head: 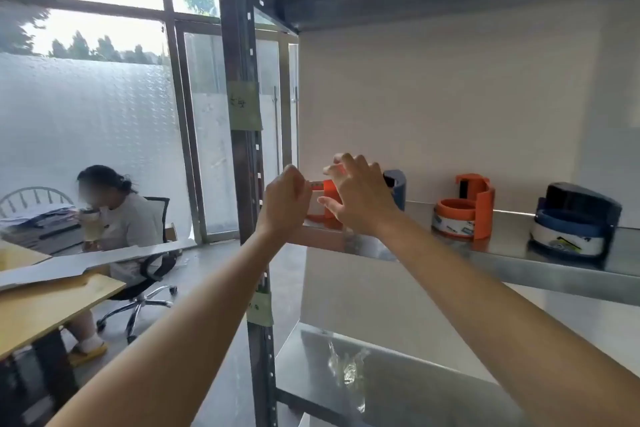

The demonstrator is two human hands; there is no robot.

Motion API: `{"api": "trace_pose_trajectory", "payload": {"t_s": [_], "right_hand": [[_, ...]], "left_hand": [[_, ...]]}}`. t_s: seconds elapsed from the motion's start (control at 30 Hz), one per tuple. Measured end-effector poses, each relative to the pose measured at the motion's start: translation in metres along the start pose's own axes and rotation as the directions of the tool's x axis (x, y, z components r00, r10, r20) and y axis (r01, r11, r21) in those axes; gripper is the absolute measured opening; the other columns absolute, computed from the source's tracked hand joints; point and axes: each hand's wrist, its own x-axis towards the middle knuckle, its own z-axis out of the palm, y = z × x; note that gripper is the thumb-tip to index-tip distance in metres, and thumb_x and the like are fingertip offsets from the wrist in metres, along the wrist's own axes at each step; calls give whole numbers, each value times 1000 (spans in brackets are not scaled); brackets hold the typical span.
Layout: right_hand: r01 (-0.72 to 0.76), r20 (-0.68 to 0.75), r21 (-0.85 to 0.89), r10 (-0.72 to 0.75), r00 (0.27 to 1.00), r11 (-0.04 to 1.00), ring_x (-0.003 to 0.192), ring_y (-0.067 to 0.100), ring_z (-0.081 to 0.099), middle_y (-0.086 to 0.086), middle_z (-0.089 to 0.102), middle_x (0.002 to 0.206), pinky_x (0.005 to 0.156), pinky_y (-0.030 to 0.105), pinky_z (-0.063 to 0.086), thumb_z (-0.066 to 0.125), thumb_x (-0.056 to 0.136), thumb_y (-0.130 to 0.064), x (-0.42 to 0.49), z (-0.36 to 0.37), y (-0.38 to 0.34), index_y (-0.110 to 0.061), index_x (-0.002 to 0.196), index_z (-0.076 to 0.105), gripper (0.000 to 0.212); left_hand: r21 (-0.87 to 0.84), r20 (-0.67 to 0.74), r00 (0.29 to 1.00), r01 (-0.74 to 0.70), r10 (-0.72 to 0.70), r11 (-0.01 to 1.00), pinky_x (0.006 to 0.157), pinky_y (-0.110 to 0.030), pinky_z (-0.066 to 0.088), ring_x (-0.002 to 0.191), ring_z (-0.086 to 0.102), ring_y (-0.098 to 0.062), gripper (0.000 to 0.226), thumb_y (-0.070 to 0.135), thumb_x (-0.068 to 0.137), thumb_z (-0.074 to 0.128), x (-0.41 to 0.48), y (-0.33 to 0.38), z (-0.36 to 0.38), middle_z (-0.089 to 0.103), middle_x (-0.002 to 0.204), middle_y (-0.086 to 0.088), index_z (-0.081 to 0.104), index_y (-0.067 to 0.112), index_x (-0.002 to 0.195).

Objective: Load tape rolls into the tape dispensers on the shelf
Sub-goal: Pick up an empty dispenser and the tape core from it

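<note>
Orange plastic tape dispenser point(330, 199) at steel shelf point(519, 262) edge; left hand point(287, 199) fisted beside, right hand point(358, 196) fingers spread over it. Risk: nudging it off.

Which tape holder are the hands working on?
The orange dispenser at the shelf's left end, mostly hidden behind the left hand and right hand. The other three stand untouched farther right.

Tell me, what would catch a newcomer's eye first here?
Two bare forearms reach to the metal shelf, where the left hand and right hand work on an orange tape dispenser at its left end. Further right sit an orange dispenser and a dark blue dispenser, each with a tape roll. At far left, a seated person drinks.
</note>
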Motion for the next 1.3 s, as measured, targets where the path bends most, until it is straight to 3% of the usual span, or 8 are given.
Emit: {"api": "trace_pose_trajectory", "payload": {"t_s": [0.13, 0.23, 0.5, 0.57, 0.63, 0.73, 1.0, 1.3], "right_hand": [[-6, 174, -38, 12, 985, 999, 116, 27, 49, 5, 49, 129, 96, 44, 39, 56, 88, -47, 24, 10, -14, -18, 123, 56, 45], [-94, 321, -4, 91, 943, 996, 102, 28, 57, 6, 54, 117, 79, 38, 43, 59, 89, -36, 31, 20, -19, -14, 121, 58, 38], [-234, 165, 224, 200, 966, 946, 102, 29, 62, 11, 58, 118, 86, 34, 50, 63, 87, -11, 28, 24, -13, -6, 116, 58, 29], [-240, 102, 380, 217, 971, 893, 103, 25, 61, 9, 59, 118, 87, 24, 48, 63, 89, -12, 24, 15, -5, -6, 116, 58, 28], [-249, 76, 519, 246, 966, 817, 97, 22, 60, 8, 60, 110, 78, 12, 41, 62, 90, -13, 18, 5, 1, -5, 113, 58, 26], [-295, 106, 704, 316, 943, 646, 92, 22, 61, 5, 61, 100, 72, 9, 42, 63, 89, -14, 7, -6, 3, -8, 108, 58, 20], [-278, 80, 752, 336, 939, 598, 109, 0, 52, -24, 55, 113, 95, 24, 42, 63, 83, -46, -12, -36, 21, -38, 108, 59, 27], [-186, -82, 861, 490, 868, 474, 70, 9, 61, -6, 69, 79, 73, 32, 54, 71, 82, -23, -5, -66, 11, -20, 84, 67, 5]], "left_hand": [[-52, 25, 972, 235, -234, 971, 52, -11, 36, 63, 50, -14, 13, 10, 89, 57, 8, -1, 1, 55, 67, 0, 55, 8, 76], [-98, 106, 948, 311, -301, 945, 66, -29, 53, 74, 64, -22, 9, 14, 89, 59, 11, -12, 1, 65, 77, -6, 61, 7, 83], [-165, 282, 877, 444, -390, 880, 83, -40, 56, 98, 65, -27, 41, 26, 93, 57, 6, -32, -6, 62, 113, -5, 52, 2, 125], [-424, 374, 833, 544, -408, 724, 87, -41, 54, 101, 64, -32, 41, 23, 94, 54, 13, -29, -12, 65, 111, -16, 54, -5, 124], [-679, 490, 782, 620, -386, 394, 85, -38, 56, 102, 64, -35, 38, 19, 95, 51, 24, -16, -18, 64, 107, -22, 54, -8, 120], [-757, 604, 765, 639, -224, 137, 89, -40, 55, 111, 61, -36, 44, 20, 90, 58, 40, -1, -26, 62, 116, -24, 51, -6, 126], [-761, 503, 864, 440, 5, 477, 86, -36, 56, 101, 68, -33, 46, 18, 73, 67, 38, 27, -34, 70, 109, -18, 63, -7, 112], [-723, 479, 867, 302, 136, 621, 104, -46, 44, 113, 60, -35, 36, 18, 78, 69, 47, 37, -34, 68, 114, -16, 68, 3, 110]]}}
